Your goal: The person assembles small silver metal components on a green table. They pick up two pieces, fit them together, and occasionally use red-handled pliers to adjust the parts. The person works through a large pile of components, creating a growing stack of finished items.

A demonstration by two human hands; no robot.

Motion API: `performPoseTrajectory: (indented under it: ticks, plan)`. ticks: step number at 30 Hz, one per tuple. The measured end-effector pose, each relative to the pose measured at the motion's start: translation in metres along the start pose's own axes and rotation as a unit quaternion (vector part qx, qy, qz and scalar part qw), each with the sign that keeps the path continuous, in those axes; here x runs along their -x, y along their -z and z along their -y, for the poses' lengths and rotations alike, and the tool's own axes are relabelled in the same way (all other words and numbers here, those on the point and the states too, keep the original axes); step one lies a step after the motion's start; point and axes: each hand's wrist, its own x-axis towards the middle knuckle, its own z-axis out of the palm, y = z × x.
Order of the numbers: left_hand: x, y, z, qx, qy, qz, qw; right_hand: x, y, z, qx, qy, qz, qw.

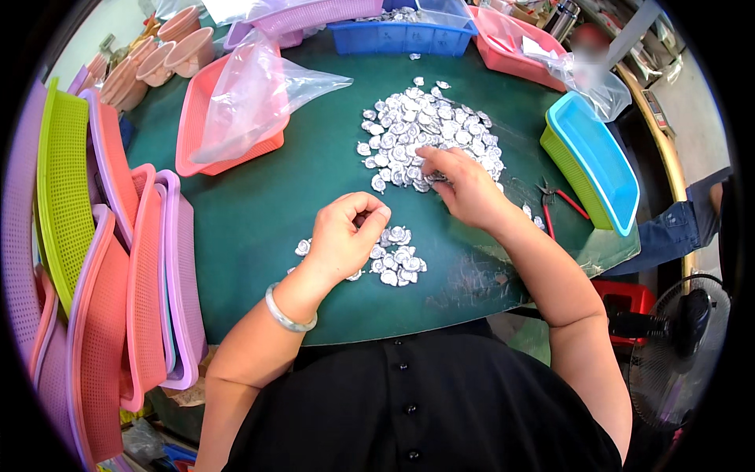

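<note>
A large heap of small silver, rose-shaped metal pieces [425,118] lies on the green tabletop [314,173]. My right hand [472,189] reaches over the heap's near side, index finger stretched out and thumb apart from it; its other fingertips are partly hidden. Closer to me is a smaller group of the same pieces [403,263]. Just above that group's left part, my left hand [342,236] is closed, thumb and index finger pressed together. Whatever it may hold is hidden. Red-handled pliers [548,212] rest right of my right forearm, next to a few loose pieces.
A pink basket [193,130] with a clear plastic bag [252,102] stands back left. Stacked baskets [145,291] line the left side. At the back is a blue basket [401,39]; a blue-and-green one [598,161] stands right. A fan [684,346] is beyond the table's right edge.
</note>
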Motion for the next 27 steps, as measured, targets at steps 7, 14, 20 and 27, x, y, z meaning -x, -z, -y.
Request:
performPoseTrajectory:
  ticks: [7,14,20,27]
  plan:
    - [0.000,-0.001,-0.001,0.003,0.024,0.010,1.000,0.005,-0.004,-0.011,0.067,0.050,-0.092,0.992]
    - [-0.003,-0.005,-0.005,-0.008,0.041,0.022,0.999,0.009,-0.004,-0.015,-0.141,-0.081,-0.123,0.979]
    - [-0.011,-0.012,-0.020,0.074,0.089,0.068,0.991,0.010,0.006,-0.005,-0.502,-0.195,-0.060,0.841]
    - [-0.026,-0.025,-0.033,0.157,0.155,0.102,0.970,0.016,0.008,0.011,-0.570,-0.195,-0.034,0.798]
